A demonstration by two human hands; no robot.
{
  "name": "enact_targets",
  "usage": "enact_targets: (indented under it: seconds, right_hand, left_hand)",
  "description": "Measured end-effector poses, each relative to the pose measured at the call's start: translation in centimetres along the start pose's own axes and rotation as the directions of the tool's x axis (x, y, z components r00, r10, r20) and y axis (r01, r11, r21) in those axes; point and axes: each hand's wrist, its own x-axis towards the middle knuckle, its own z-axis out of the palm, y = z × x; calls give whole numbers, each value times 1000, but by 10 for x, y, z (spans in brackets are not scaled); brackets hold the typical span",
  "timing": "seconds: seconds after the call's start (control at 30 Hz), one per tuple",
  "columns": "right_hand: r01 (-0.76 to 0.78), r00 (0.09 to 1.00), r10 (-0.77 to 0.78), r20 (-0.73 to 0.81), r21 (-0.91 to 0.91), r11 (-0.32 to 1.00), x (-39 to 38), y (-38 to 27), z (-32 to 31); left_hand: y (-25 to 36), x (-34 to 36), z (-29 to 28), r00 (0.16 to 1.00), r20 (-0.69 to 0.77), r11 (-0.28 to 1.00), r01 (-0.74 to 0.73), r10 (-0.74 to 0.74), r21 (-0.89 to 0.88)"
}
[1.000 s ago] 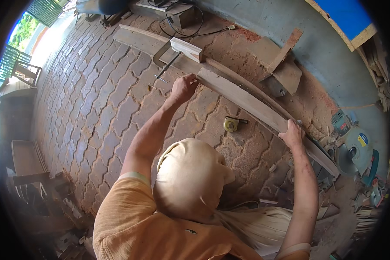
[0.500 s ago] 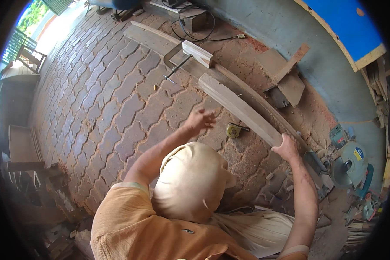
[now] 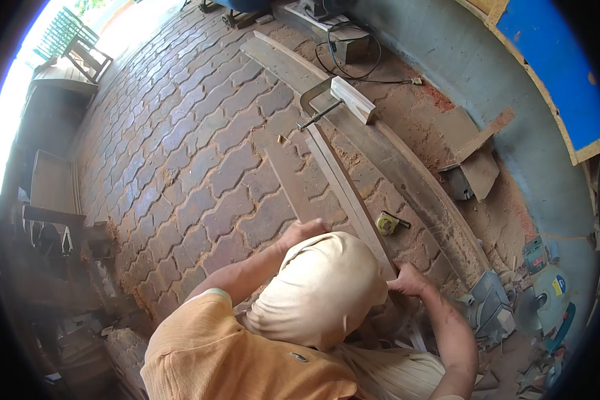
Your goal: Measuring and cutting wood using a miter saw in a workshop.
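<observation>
My left hand [image 3: 305, 231] is closed around the near end of a flat wooden strip [image 3: 286, 181], which slants away over the paving. My right hand [image 3: 410, 279] grips the near end of a longer, thicker wooden strip [image 3: 343, 190] with a line along its length. The two strips are apart. A yellow tape measure [image 3: 386, 223] lies on the pavers just right of the longer strip. Beyond it, a C-clamp [image 3: 308, 101] holds a pale wood block [image 3: 353, 100] against a long board [image 3: 407, 170] on the ground. A cloth-covered head partly hides my left wrist area.
A circular saw [image 3: 544, 299] stands at the right among offcuts and a grey metal piece [image 3: 489, 301]. Scrap boards [image 3: 475, 157] lie by the wall. A black cable [image 3: 380, 57] loops at the back. A wooden chair [image 3: 87, 59] stands far left. Sawdust covers the pavers.
My left hand was empty with fingers spread; now it holds a strip. My right hand has drawn the longer strip nearer and left, off the long board's side. The view has shifted.
</observation>
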Motion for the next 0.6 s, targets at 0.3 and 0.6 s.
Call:
enact_targets:
  seconds: [0.3, 0.6]
  right_hand:
    - [-65, 985, 31, -167, -203, 977, -7, -22, 15]
    - [73, 933, -179, -311, -325, 943, 68, -107, 46]
  left_hand:
    - [138, 8, -167, 236, -908, 933, -187, 346, 307]
    - [62, 1, 39, 984, -42, 957, -180, 175, -227]
